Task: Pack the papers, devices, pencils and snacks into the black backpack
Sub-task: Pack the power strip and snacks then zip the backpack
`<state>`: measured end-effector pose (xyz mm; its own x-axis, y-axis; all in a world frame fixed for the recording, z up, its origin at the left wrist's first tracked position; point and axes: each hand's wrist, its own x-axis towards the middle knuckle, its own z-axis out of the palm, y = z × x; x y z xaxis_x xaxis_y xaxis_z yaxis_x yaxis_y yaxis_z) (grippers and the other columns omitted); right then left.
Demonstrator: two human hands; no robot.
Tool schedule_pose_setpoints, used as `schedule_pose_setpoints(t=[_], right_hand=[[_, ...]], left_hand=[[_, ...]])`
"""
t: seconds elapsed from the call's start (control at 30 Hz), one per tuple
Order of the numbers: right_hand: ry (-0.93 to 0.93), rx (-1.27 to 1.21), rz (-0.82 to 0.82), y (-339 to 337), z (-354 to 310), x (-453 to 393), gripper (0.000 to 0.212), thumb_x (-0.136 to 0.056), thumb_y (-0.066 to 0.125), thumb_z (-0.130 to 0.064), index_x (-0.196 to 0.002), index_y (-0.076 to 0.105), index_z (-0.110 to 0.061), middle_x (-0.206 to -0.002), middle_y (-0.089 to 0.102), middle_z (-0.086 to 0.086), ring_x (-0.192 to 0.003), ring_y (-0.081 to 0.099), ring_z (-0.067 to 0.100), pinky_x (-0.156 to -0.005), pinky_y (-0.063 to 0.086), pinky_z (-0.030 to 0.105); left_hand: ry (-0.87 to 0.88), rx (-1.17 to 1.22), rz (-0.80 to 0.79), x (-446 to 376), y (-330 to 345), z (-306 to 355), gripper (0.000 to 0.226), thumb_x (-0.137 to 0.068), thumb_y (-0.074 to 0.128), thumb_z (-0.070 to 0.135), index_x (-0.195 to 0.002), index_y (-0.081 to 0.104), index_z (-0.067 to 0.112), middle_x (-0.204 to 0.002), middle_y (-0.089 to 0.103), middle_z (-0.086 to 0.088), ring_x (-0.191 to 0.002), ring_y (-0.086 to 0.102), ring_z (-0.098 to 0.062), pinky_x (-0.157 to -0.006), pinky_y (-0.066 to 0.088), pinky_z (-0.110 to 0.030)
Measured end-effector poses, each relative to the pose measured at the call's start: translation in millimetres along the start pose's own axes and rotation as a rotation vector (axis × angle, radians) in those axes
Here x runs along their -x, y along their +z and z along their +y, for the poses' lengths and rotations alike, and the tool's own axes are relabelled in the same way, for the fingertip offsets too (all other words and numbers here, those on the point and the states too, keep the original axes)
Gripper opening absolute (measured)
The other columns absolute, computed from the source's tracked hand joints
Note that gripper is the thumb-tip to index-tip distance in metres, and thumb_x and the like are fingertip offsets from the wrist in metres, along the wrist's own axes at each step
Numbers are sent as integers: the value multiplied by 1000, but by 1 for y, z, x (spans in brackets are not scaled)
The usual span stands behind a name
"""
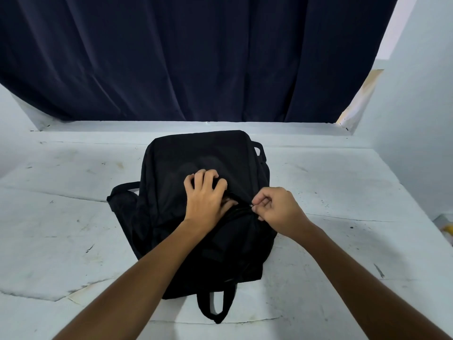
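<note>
A dark navy curtain (196, 57) hangs behind the black backpack (196, 155), covering most of the far wall. Pale wall (416, 119) stands to the right of the backpack, beyond the curtain's edge.

The backpack lies flat on a white, scuffed table surface (73, 229), near the middle of it. Its carry handle (215, 307) points toward the person at the near end. One shoulder strap (122, 188) loops out from the backpack's left side; another strap (258, 149) shows at its far right corner. A small yellowish item (448, 229) sits well to the right of the backpack at the frame edge; it cannot be identified.

Two bare forearms reach in from the near edge, over the backpack's near half.

The left hand (206, 200) rests on the backpack's centre panel. Its fingers (203, 177) are curled and dig into the black fabric, bunching it; the thumb lies at the zipper line.

The right hand (279, 209) is positioned at the backpack's right side, just beside the left hand. Its thumb and forefinger pinch a small metal zipper pull (252, 205); the remaining fingers are curled in toward the palm.

The zipper track (235, 212) runs between the two hands. Backpack contents are not visible.
</note>
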<state>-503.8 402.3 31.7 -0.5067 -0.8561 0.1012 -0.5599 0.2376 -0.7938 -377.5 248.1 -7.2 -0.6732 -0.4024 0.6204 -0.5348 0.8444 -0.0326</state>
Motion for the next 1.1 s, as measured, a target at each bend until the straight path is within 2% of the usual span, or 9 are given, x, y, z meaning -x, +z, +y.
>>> schedule_pose_setpoints(t=[0.13,0.3,0.43,0.53,0.67,0.77,0.9,1.0,1.1], right_hand=[[25,-20,-5,0,0,-1,14,-83,68,-6,-77,64,-18,-68,65,4,-63,65,15,-64,54,22],[49,-48,-7,0,-1,-1,17,-81,68,-5,-74,65,-19,-69,67,9,-61,66,15,-66,57,30],[97,-130,9,-1,-6,-2,22,-78,70,-4,-68,64,-23,-56,62,-1,-51,63,9,-66,57,35],[124,-145,57,-4,-12,-3,20,-73,67,-2,-71,58,-20,-52,56,-2,-49,54,13,-60,50,37],[133,-96,167,-9,-16,2,25,-68,66,-6,-74,48,-22,-51,51,-2,-49,46,14,-55,41,31],[197,-114,211,-15,-18,4,26,-64,66,-6,-75,49,-22,-53,59,1,-51,51,16,-57,45,32],[253,-372,112,-26,-22,3,28,-70,69,7,-86,53,-9,-67,68,19,-51,55,16,-56,47,23],[241,-374,135,-28,-15,2,17,-77,66,5,-86,58,-7,-68,66,13,-52,57,15,-48,41,14],[206,-269,131,-20,-3,0,14,-80,65,3,-83,63,-11,-67,65,6,-58,61,14,-56,46,21]], left_hand=[[87,27,-1,6,-3,-8,46,-77,64,59,-88,63,14,-111,60,-12,-110,49,-32,-91,37,-52],[121,202,4,14,-13,-11,42,-68,62,40,-102,65,15,-123,58,-9,-122,44,-30,-100,31,-56],[232,363,169,5,-39,17,28,-68,70,35,-87,68,14,-94,60,-1,-92,52,-22,-79,36,-41],[331,397,69,-8,-43,43,27,-76,66,40,-81,67,13,-81,58,2,-74,52,-19,-66,37,-35],[244,502,-82,-18,-36,58,22,-78,60,32,-77,63,10,-73,58,0,-63,54,-21,-56,46,-37],[228,611,-196,-20,-38,58,20,-74,76,14,-90,65,8,-85,58,-3,-64,57,-22,-56,51,-34],[152,573,-185,-17,-38,52,18,-75,71,0,-90,67,8,-80,61,-4,-65,60,-21,-59,52,-36],[26,481,-202,-13,-36,49,22,-73,68,-3,-93,68,7,-78,65,-5,-67,62,-25,-65,54,-40],[-32,402,-312,-12,-40,48,21,-78,68,9,-98,69,14,-89,70,-2,-83,65,-26,-76,52,-38]])
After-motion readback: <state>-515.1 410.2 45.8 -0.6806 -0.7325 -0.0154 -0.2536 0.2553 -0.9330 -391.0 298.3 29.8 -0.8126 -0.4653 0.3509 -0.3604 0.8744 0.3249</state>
